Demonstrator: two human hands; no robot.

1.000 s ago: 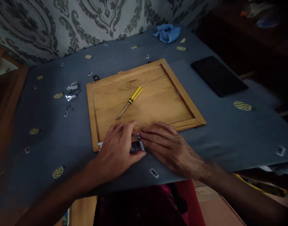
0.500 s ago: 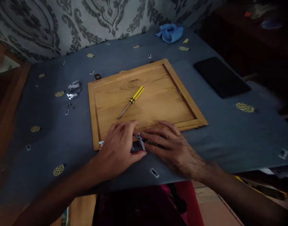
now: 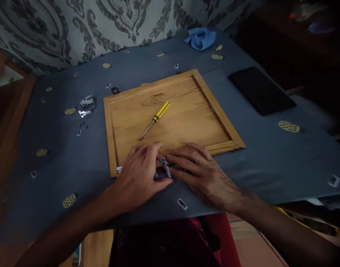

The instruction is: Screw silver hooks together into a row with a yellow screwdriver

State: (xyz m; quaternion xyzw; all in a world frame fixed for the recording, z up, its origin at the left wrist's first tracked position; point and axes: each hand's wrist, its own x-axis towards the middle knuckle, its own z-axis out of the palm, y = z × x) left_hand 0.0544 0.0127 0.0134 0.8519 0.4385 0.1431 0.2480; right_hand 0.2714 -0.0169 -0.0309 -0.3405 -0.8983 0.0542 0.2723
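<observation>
A framed wooden panel (image 3: 172,126) lies flat before me, with a yellow-and-black screwdriver (image 3: 155,119) resting across it. At its near edge is a small shiny metal fitting (image 3: 164,162), hinge-like, partly hidden by my fingers. My left hand (image 3: 140,170) curls over the edge, with the fitting between its thumb and fingers. From the other side, the fingertips of my right hand (image 3: 200,172) touch the fitting; its fingers are stretched out along the edge and its thumb is hidden. A second bit of metal (image 3: 119,169) shows at the panel's near left corner, beside my left hand.
Loose metal fittings (image 3: 86,105) and several small screws (image 3: 82,125) lie left of the panel. A dark flat tablet-like object (image 3: 261,91) is at right, a crumpled blue cloth (image 3: 200,39) at the back. Patterned fabric (image 3: 125,18) hangs behind the blue-covered table (image 3: 242,178).
Both hands stay almost still at the near edge, with only a very slight shift of the fingers. The panel and screwdriver have not moved.
</observation>
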